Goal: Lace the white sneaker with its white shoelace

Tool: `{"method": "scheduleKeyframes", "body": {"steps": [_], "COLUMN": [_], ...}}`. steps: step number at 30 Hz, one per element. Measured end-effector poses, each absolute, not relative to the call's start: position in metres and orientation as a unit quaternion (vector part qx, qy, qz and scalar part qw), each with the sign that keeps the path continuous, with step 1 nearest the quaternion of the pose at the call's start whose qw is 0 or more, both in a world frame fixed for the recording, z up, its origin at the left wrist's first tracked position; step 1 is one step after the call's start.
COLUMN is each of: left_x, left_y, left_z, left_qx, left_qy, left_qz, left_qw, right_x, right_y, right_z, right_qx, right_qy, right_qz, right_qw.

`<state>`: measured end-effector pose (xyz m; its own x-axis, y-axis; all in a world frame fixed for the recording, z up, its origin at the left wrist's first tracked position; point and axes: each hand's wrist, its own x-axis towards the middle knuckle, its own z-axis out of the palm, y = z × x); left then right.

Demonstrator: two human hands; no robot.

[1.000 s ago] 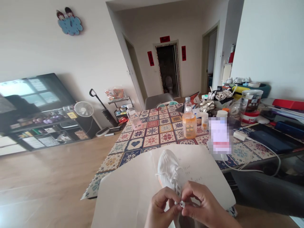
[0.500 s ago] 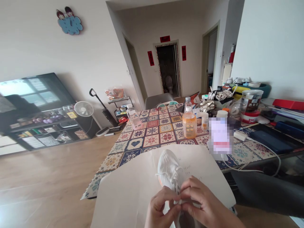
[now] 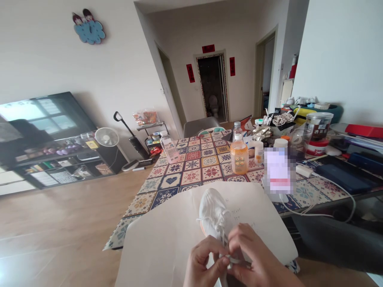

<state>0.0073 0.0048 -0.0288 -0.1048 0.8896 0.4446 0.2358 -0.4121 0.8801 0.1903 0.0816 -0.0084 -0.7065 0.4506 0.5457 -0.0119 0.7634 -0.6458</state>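
Handwritten lines in dark ink on the paper sheet (image 3: 239, 211) under the shoe, a few short words, too small and slanted to read reliably. Red paper banners around the far doorway, one above (image 3: 208, 48) and one on each side (image 3: 190, 73) (image 3: 232, 66), carry dark characters, too small to read. Dark label on the canister (image 3: 318, 126) on the bench (image 3: 329, 187) has pale print, not legible. Orange drink bottle (image 3: 239, 159) label shows small print, unreadable. Pixelated item (image 3: 278, 169) is blurred, nothing readable.
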Motion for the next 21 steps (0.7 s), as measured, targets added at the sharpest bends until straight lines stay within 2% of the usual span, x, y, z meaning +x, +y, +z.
{"method": "scheduleKeyframes", "body": {"steps": [3, 5, 9, 13, 17, 21], "left_x": [0.005, 0.003, -0.003, -0.006, -0.007, -0.01], "left_y": [0.006, 0.008, 0.014, 0.021, 0.027, 0.027], "left_z": [-0.033, -0.037, -0.043, -0.038, -0.032, -0.034], "left_qx": [0.597, 0.594, 0.571, 0.543, 0.55, 0.576], "left_qy": [0.481, 0.478, 0.489, 0.573, 0.611, 0.603], "left_qz": [0.571, 0.582, 0.605, 0.57, 0.546, 0.536], "left_qw": [0.293, 0.283, 0.261, 0.229, 0.159, 0.13], "right_x": [0.189, 0.191, 0.199, 0.202, 0.198, 0.198], "right_y": [0.082, 0.083, 0.084, 0.083, 0.083, 0.085], "right_z": [-0.008, -0.005, 0.002, 0.008, 0.009, 0.007], "right_qx": [-0.067, -0.044, -0.031, -0.011, 0.018, 0.006], "right_qy": [-0.885, -0.887, -0.874, -0.885, -0.901, -0.91], "right_qz": [0.195, 0.162, 0.239, 0.309, 0.319, 0.303], "right_qw": [0.418, 0.431, 0.423, 0.348, 0.292, 0.282]}}
